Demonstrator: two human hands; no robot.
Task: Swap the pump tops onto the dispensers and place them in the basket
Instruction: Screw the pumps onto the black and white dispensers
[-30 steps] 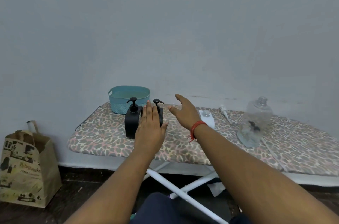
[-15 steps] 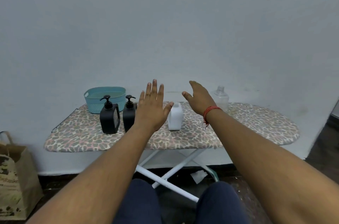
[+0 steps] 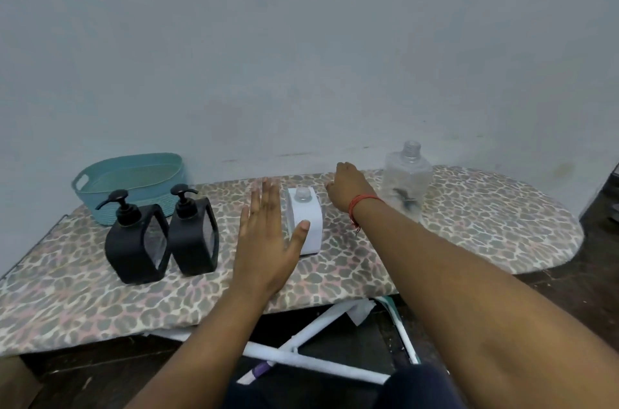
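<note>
On leopard-print board (image 3: 469, 227), two black pump dispensers (image 3: 160, 238), white capless dispenser (image 3: 310, 224)

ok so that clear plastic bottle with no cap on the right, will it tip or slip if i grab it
The clear plastic bottle looks nearly empty, so it is probably light and easy to knock over. It stands on the padded leopard-print ironing board, a soft base, which may add wobble. Its smooth walls could be a bit slippery.

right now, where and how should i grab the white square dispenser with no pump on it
Grip the white square dispenser around its flat side faces, coming from the front-left with the left hand, already open beside it. It stands upright and its short open neck offers little to hold.
</note>
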